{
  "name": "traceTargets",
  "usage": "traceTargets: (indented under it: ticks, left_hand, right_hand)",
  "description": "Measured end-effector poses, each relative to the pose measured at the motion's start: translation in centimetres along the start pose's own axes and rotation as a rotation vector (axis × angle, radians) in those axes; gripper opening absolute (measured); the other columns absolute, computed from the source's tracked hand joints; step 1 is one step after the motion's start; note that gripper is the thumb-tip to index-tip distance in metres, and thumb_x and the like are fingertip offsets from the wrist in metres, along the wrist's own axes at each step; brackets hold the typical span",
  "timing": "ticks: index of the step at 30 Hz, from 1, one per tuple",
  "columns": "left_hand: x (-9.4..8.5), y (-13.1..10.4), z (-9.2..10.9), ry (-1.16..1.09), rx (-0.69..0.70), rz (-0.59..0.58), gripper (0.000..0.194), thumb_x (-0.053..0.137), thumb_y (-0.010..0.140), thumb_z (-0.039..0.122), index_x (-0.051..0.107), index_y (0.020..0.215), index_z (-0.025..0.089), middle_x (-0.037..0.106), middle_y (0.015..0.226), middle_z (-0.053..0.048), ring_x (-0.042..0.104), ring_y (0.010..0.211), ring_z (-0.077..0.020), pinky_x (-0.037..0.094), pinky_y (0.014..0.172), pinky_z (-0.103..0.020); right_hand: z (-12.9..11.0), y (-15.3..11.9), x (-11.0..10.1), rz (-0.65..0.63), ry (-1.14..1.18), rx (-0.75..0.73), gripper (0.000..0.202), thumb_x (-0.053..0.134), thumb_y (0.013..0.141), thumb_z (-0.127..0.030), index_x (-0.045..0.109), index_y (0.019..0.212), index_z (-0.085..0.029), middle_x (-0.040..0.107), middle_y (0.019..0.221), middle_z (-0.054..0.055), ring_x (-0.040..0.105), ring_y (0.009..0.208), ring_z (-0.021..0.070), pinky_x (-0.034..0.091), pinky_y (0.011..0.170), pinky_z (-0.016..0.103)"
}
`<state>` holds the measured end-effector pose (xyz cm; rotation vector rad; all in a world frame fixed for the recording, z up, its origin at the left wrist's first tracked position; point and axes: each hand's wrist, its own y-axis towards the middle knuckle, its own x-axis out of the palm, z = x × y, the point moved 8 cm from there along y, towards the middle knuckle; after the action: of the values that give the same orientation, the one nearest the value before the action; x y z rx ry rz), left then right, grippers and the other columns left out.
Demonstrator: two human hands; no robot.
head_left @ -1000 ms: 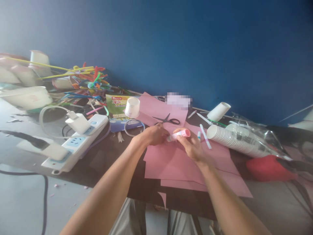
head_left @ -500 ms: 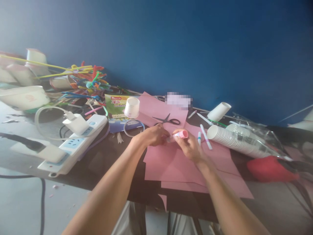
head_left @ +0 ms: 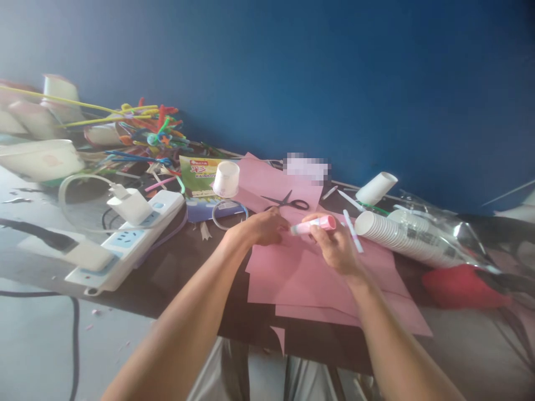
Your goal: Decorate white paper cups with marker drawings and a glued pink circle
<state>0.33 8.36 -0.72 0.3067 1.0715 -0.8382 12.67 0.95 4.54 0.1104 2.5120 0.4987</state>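
One pink tube (head_left: 307, 225) lies within the right grip (head_left: 337, 248).

scissors (head_left: 283, 201) on paper (head_left: 267, 181), power strip (head_left: 125, 239) to their left, cup stack (head_left: 401, 236) to their right, wall (head_left: 292, 72) behind

"彩" and "RAINBOW" on packet (head_left: 199, 190)

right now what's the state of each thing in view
Pink tube: held nearly level in the right hand
Left hand: fingers curled, contents unclear
Scissors: open
Pink sheets: overlapping
Cup stack: nested, on its side
Lone cup at right: tilted
Power strip: plugs inserted
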Motion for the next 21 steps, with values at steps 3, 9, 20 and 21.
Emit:
traceTargets:
  ticks: [3, 9, 20, 21]
  left_hand:
    - [0.1, 0.1, 0.0, -0.016, 0.007, 0.001, 0.038, 0.06, 0.074, 0.041, 0.063, 0.111, 0.034, 0.051, 0.104, -0.003, 0.052, 0.083, -0.015, 0.041, 0.069, -0.023]
    - [0.0, 0.0, 0.6, -0.046, 0.079, 0.042, 0.031, 0.06, 0.074, 0.034, 0.066, 0.105, 0.033, 0.052, 0.095, -0.003, 0.053, 0.089, -0.0168, 0.041, 0.07, -0.023]
    - [0.0, -0.2, 0.3, -0.032, -0.001, -0.011, 0.04, 0.059, 0.075, 0.036, 0.063, 0.114, 0.033, 0.052, 0.11, -0.004, 0.055, 0.086, -0.0151, 0.042, 0.07, -0.023]
    - [0.0, -0.2, 0.4, -0.032, -0.004, -0.013, 0.038, 0.059, 0.075, 0.036, 0.063, 0.113, 0.033, 0.052, 0.109, -0.004, 0.055, 0.084, -0.0151, 0.042, 0.068, -0.023]
  right_hand:
    - [-0.3, -0.1, 0.9, -0.066, -0.04, -0.02, 0.021, 0.049, 0.09, -0.036, 0.057, 0.098, -0.018, 0.061, 0.087, 0.005, 0.056, 0.072, 0.0146, 0.045, 0.062, 0.026]
    - [0.2, -0.1, 1.6, -0.085, -0.096, -0.014, 0.02, 0.05, 0.088, -0.033, 0.057, 0.1, -0.018, 0.064, 0.093, 0.006, 0.06, 0.08, 0.0165, 0.047, 0.069, 0.026]
    - [1.3, 0.4, 0.5, -0.08, 0.138, 0.117, 0.029, 0.046, 0.09, -0.042, 0.061, 0.086, -0.017, 0.054, 0.059, -0.001, 0.051, 0.056, 0.0125, 0.042, 0.055, 0.025]
    - [1.4, 0.5, 0.1, -0.045, 0.168, 0.108, 0.029, 0.046, 0.091, -0.042, 0.061, 0.089, -0.017, 0.052, 0.058, -0.002, 0.049, 0.055, 0.0117, 0.04, 0.053, 0.025]
